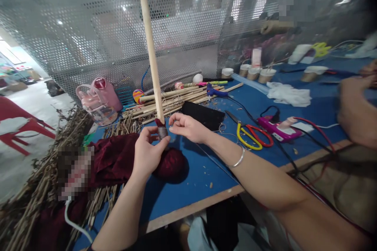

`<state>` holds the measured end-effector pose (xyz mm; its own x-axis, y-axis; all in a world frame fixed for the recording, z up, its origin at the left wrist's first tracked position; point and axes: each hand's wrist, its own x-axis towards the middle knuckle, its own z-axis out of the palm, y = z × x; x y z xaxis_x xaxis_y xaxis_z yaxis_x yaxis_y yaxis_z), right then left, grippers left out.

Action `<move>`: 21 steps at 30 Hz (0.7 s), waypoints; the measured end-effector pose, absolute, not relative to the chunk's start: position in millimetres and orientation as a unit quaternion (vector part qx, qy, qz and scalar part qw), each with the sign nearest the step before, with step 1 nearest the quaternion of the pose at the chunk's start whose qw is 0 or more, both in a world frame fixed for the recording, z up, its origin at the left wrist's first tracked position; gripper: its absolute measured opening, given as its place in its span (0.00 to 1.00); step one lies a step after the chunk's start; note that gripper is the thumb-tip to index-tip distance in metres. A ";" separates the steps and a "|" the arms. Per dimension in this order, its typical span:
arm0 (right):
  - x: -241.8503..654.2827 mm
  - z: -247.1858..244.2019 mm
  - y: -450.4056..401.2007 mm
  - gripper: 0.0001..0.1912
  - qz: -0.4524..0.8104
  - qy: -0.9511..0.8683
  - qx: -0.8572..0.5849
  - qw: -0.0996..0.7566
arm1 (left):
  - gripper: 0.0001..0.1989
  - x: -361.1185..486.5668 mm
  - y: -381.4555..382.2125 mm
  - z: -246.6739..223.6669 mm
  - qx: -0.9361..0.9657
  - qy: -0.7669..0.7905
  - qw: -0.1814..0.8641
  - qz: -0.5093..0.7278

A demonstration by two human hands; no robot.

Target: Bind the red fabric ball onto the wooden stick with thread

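Note:
My left hand [150,149] is closed round the wire-wrapped neck [161,132] at the foot of an upright wooden stick [150,47]. Dark red cloth shows just above the grey winding. Below the neck, a round dark red cloth-covered ball [171,164] rests over the blue table. Just right of the neck is my right hand [185,126], thumb and fingertips pinched together; what they hold is too thin to make out. A thin wire [213,159] runs from beneath that hand toward the table's front edge.
Scissors [250,137], a purple power strip [279,128], a blue glue gun [216,91] and black cloth [203,114] lie to the right. Wooden sticks [188,93] lie behind. Dark red fabric [114,157] and dry twigs [55,145] are at left. Another person's arm [357,110] is at far right.

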<state>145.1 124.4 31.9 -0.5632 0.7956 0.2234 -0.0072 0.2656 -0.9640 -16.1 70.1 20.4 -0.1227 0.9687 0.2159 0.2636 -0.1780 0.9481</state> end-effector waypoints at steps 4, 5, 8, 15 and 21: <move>145.8 34.1 124.8 0.12 0.539 -0.697 -0.286 0.377 | 0.20 -17.2 70.8 20.9 0.557 0.528 0.374 0.520; 145.7 34.7 124.6 0.12 0.549 -0.686 -0.286 0.382 | 0.20 -16.7 70.2 21.4 0.557 0.526 0.378 0.520; 145.6 36.3 124.3 0.12 0.583 -0.643 -0.289 0.404 | 0.20 -15.0 68.5 22.9 0.558 0.525 0.381 0.518; 145.9 35.0 125.6 0.12 0.607 -0.623 -0.302 0.389 | 0.21 -15.4 70.4 21.7 0.554 0.523 0.386 0.521; 146.3 23.6 132.6 0.15 0.652 -0.605 -0.283 0.359 | 0.20 -16.7 71.6 20.6 0.540 0.501 0.416 0.534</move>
<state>146.3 132.6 23.6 -0.5823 0.8104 0.0647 -0.1256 -0.0110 -0.9920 -16.7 71.6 20.6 -0.0717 0.9845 0.1599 0.0969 -0.1527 0.9835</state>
